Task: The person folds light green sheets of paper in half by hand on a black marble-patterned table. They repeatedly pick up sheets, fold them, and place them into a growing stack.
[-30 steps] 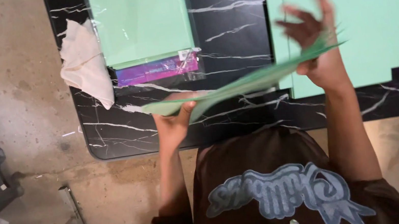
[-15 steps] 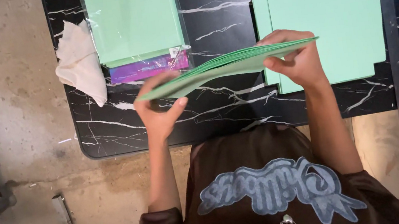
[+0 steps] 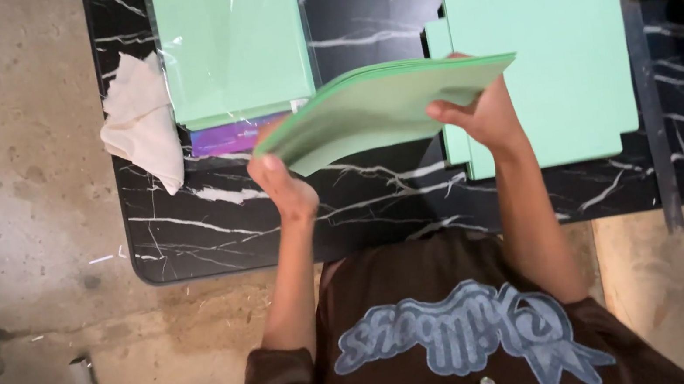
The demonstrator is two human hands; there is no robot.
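the stack of green sheets (image 3: 384,111) is held in the air above the black marble-patterned table (image 3: 414,200), tilted, with its left end lower than its right end. the left hand (image 3: 285,192) grips the lower left corner of the stack, thumb on the upper face. the right hand (image 3: 482,116) grips the near right edge, fingers curled around the sheets. both hands are closed on the stack, and it touches nothing else.

on the table, to the far left, lies a wrapped pack of green paper (image 3: 233,43) in clear film, with a purple packet (image 3: 233,136) showing at its near edge. a crumpled white cloth (image 3: 143,121) lies just beside the pack, at the table's left edge. to the right lies a flat pile of green cut sheets (image 3: 558,58), partly behind the right hand
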